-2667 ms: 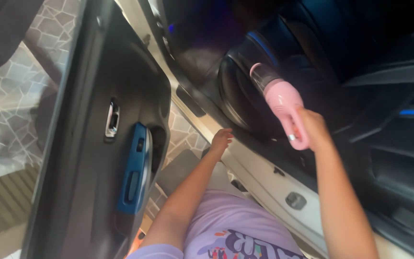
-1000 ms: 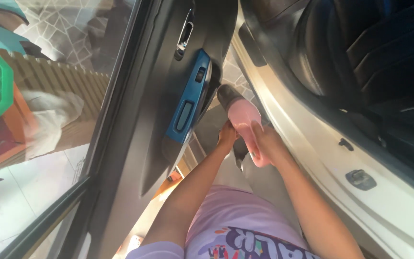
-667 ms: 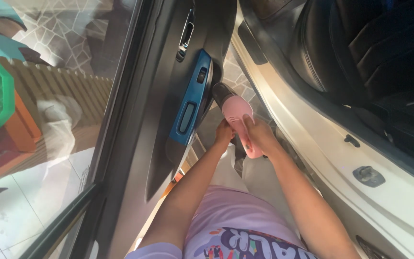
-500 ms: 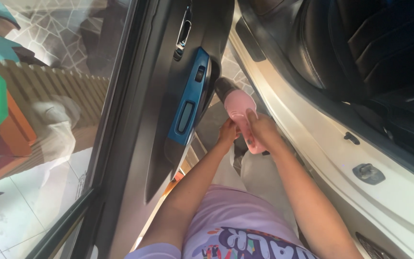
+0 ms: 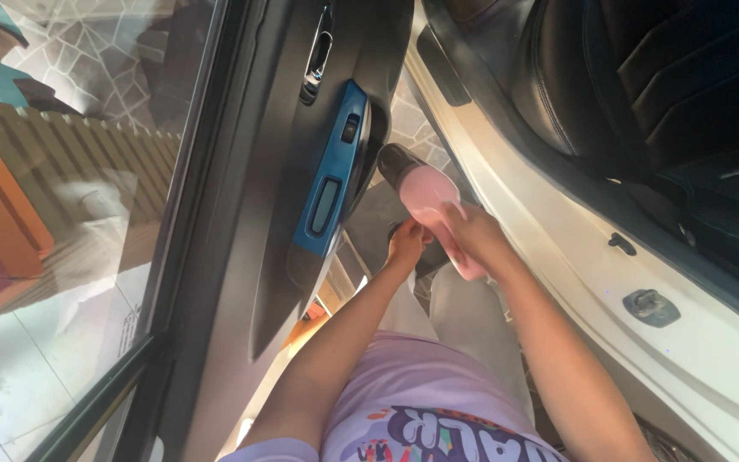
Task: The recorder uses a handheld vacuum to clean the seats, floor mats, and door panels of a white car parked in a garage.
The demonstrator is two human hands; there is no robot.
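Note:
A small pink handheld vacuum (image 5: 428, 190) with a dark clear front cup (image 5: 397, 162) hangs low between the open car door and the sill. My right hand (image 5: 472, 239) grips its handle from the right. My left hand (image 5: 408, 242) touches the underside of the pink body with its fingertips, just left of the right hand. The cup end points up toward the blue armrest panel (image 5: 329, 184) on the door.
The dark door panel (image 5: 258, 214) with a chrome handle (image 5: 315, 56) stands to the left. The white door sill (image 5: 558, 248) with a latch striker (image 5: 650, 306) runs on the right, with a black seat (image 5: 592, 77) beyond it. Through the window glass are tiles and a wooden slat fence (image 5: 70, 162).
The vacuum came out of the car cabin and down to the gap beside the door. My left hand rose to meet it and now touches its body.

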